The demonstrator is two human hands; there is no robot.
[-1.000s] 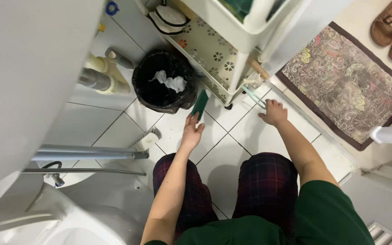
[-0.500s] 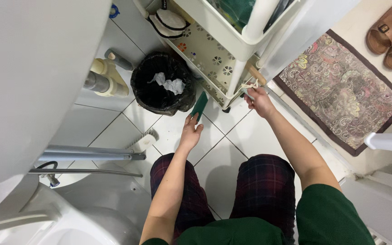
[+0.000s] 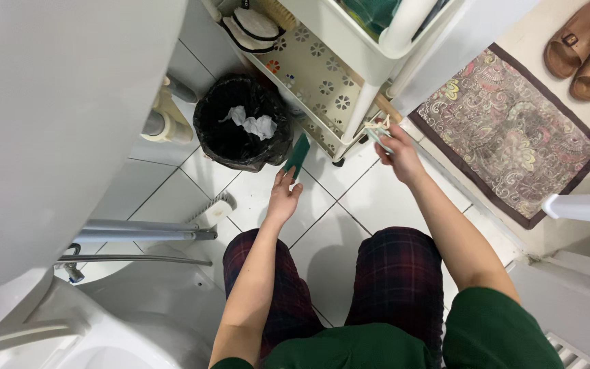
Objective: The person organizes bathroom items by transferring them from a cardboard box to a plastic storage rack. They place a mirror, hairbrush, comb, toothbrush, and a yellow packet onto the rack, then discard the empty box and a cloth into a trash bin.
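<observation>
My left hand reaches down over the white floor tiles and grips a flat green sponge by its lower end, beside the bin. My right hand is closed on a thin pale brush-like tool with a light green handle, right at the foot of the white plastic storage cart. My legs in dark plaid trousers fill the lower middle of the view.
A black-lined waste bin with crumpled tissue stands left of the cart. A white scrub brush lies on the tiles. A toilet and metal pipes sit lower left. A patterned mat and brown sandals lie right.
My right hand rose from the floor tile to the cart's foot and took hold of the thin tool there. My left hand with the green sponge barely moved.
</observation>
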